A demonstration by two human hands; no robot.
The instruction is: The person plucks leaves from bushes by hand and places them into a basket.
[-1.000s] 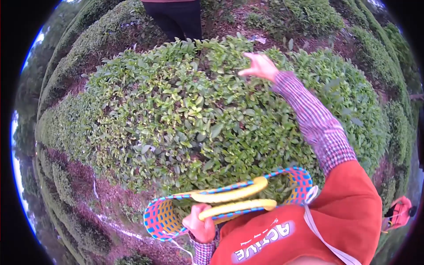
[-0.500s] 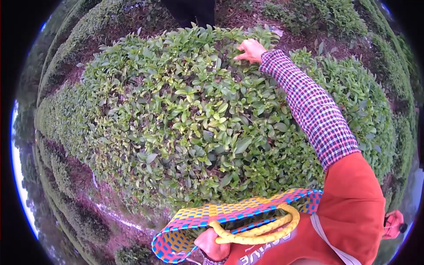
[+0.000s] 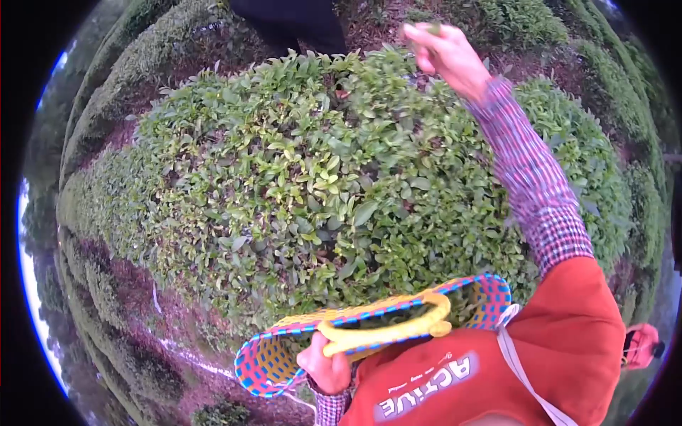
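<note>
My left hand [image 3: 325, 366] is closed on the woven basket [image 3: 266, 362] at the bottom, beside its yellow handles [image 3: 387, 334]. The basket is chequered in yellow, blue and pink, and leaves show partly inside it. Out past the far right part of the leafy tea bush [image 3: 312, 177], my right hand [image 3: 451, 60] is raised above the foliage. Its thumb and fingers are pinched together, with a bit of green leaf [image 3: 434, 28] showing at the fingertips. Motion blurs this hand slightly.
A person in dark trousers [image 3: 291, 25] stands on the far side of the bush. Another person in a red top [image 3: 641, 346] is at the right edge. Further hedge rows [image 3: 142, 64] curve around, with brown ground [image 3: 383, 21] between them.
My right hand has lifted off the bush, moving up and to the right, its fingers now pinching green. My left hand and the basket have shifted slightly up and left.
</note>
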